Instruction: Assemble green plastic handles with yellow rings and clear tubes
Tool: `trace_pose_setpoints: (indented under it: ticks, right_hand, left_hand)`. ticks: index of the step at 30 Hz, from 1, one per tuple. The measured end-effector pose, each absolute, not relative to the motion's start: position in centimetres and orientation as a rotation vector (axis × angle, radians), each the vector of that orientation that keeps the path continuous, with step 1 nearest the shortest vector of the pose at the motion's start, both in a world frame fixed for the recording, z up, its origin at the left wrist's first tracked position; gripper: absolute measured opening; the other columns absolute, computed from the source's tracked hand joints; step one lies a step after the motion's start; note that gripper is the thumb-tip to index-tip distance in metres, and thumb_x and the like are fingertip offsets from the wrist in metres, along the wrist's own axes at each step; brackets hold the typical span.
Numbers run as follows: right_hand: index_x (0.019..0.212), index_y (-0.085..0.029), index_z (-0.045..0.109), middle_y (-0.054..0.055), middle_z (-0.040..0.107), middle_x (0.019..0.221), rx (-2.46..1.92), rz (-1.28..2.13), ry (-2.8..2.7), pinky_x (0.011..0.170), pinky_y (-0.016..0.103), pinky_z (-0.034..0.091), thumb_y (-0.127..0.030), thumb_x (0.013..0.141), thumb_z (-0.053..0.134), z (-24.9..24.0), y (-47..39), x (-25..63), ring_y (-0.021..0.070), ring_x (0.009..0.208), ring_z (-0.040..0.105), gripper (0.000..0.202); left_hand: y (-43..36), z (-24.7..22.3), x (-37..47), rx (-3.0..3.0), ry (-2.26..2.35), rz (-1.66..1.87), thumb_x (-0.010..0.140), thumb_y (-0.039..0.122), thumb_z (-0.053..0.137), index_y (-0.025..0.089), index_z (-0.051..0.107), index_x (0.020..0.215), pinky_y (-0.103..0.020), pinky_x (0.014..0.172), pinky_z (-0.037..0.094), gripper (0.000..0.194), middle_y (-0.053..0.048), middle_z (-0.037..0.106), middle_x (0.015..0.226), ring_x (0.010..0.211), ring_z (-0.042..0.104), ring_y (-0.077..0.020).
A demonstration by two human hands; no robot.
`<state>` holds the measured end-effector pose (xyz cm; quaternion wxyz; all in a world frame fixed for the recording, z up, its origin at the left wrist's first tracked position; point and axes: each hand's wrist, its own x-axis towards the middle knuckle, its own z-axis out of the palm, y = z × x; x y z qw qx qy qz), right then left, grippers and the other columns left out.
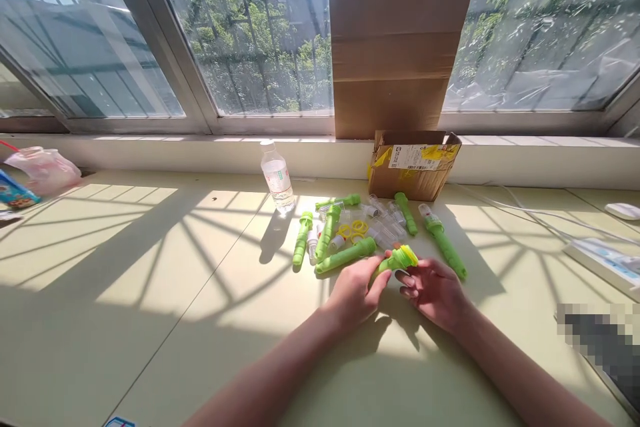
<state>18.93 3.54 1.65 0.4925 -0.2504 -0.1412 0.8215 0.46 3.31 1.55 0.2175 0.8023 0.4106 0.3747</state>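
Note:
My left hand (pixel 357 288) is closed round a green plastic tube (pixel 395 259), which has a yellow ring (pixel 409 255) at its wide upper end. My right hand (pixel 440 290) is at that ringed end, its thumb and forefinger at the yellow ring and its other fingers curled below. Beyond my hands lie several green tubes (pixel 347 255), loose yellow rings (pixel 359 227) and clear plastic parts (pixel 387 223). To the right, a green tube with a clear, white-ended top (pixel 445 243) lies at a slant.
A water bottle (pixel 277 180) stands behind the parts on the left, and an open cardboard box (pixel 413 170) is by the window sill. On the right are a power strip (pixel 605 263), cables and a dark blurred object (pixel 605 353). Pink plastic bag (pixel 45 170) at far left.

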Motion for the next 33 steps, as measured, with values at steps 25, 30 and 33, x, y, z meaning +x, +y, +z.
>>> trace_pose_setpoints:
  ticks: [25, 30, 33]
  right_hand:
    - [0.124, -0.027, 0.058, 0.004, 0.068, 0.109, -0.585, 1.994, -0.312, 0.047, 0.024, 0.045, -0.018, 0.075, 0.057, 2.25, 3.23, 18.69, 0.012, 0.058, 0.052, 0.049]
    - [0.122, -0.028, 0.059, 0.003, 0.068, 0.11, -0.575, 1.996, -0.321, 0.048, 0.024, 0.047, -0.017, 0.075, 0.058, 1.94, 3.24, 18.66, 0.0125, 0.06, 0.053, 0.048]
    - [0.121, -0.029, 0.06, 0.003, 0.068, 0.108, -0.573, 1.998, -0.336, 0.048, 0.024, 0.047, -0.017, 0.076, 0.058, 1.88, 3.21, 18.59, 0.0122, 0.061, 0.054, 0.046]
  left_hand:
    - [3.21, 1.66, 0.53, 2.124, 1.15, 1.111, 0.09, 0.031, 0.053, 0.019, 0.065, 0.121, -0.035, 0.06, 0.05, 0.036, -0.006, 0.059, 0.073, 0.065, 0.056, -0.0191]
    - [3.17, 1.61, 0.47, 2.139, 1.165, 1.092, 0.09, 0.028, 0.052, 0.02, 0.066, 0.119, -0.032, 0.062, 0.049, 0.033, -0.006, 0.059, 0.076, 0.069, 0.057, -0.0187]
    - [3.12, 1.67, 0.43, 2.144, 1.17, 1.077, 0.09, 0.028, 0.052, 0.02, 0.065, 0.119, -0.031, 0.066, 0.049, 0.033, -0.007, 0.061, 0.082, 0.074, 0.058, -0.0189]
